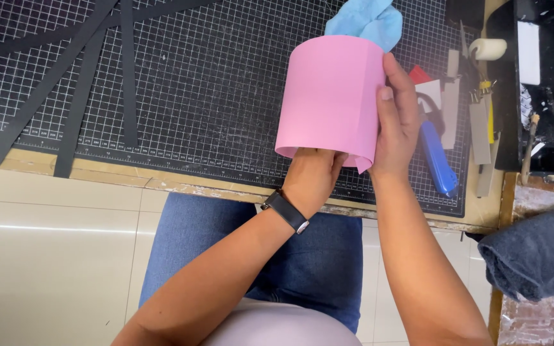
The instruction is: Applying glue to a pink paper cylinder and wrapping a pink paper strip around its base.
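Observation:
A pink sheet of paper (331, 96) is rolled into a wide tube and held above the black cutting mat (187, 83). My left hand (312, 176) reaches up into the tube's lower opening, its fingers hidden inside. It wears a black wristwatch (285, 210). My right hand (395, 118) presses flat against the tube's right side, where the paper's edges overlap. A light blue cloth (367, 19) shows just behind the top of the tube.
Several black paper strips (78, 83) lie on the mat's left part. A blue-handled cutter (436, 157), grey card pieces (480, 131) and a tape roll (488, 48) lie to the right. A black tray (546, 90) stands at far right, a dark towel (537, 253) below it.

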